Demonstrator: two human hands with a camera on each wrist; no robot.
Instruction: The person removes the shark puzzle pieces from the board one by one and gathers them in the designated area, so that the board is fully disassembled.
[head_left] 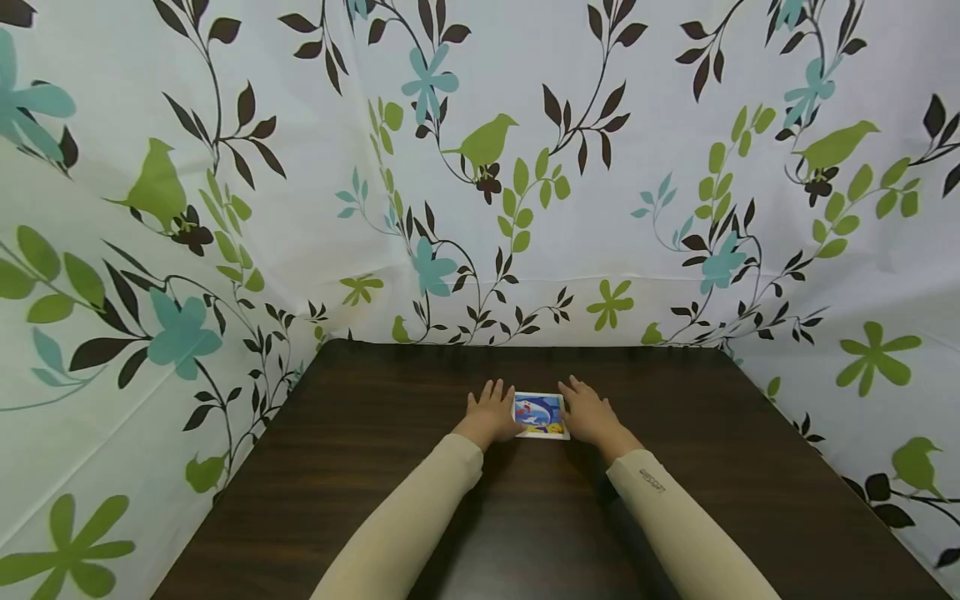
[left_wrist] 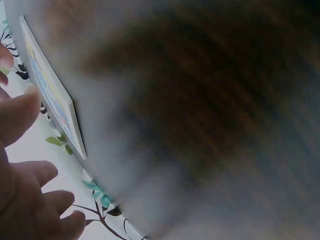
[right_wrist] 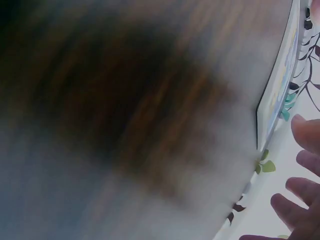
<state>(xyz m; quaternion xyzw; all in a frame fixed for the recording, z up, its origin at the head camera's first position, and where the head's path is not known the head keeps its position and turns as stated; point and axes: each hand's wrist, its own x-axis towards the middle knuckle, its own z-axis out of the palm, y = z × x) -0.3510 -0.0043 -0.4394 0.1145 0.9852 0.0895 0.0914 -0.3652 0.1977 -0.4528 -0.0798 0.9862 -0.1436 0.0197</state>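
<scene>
A small flat picture board point(head_left: 538, 414) with a white border lies on the dark table, showing a blue sea animal above yellow shapes. My left hand point(head_left: 491, 415) is at its left side, fingers spread forward, with the thumb overlapping the board's lower left edge in the head view. On the opposite side, my right hand point(head_left: 591, 414) stretches its fingers forward along the right edge. From the left wrist, the board point(left_wrist: 52, 92) appears edge-on beside the thumb point(left_wrist: 20, 115). The right wrist view shows the board's pale side point(right_wrist: 267, 115) near loosely spread fingers point(right_wrist: 295, 200).
The dark wood-grain table point(head_left: 360, 433) extends around both arms, its far edge meeting a white curtain point(head_left: 600, 233) printed with leaves, birds and flowers. That patterned cloth also hangs along the left and right sides.
</scene>
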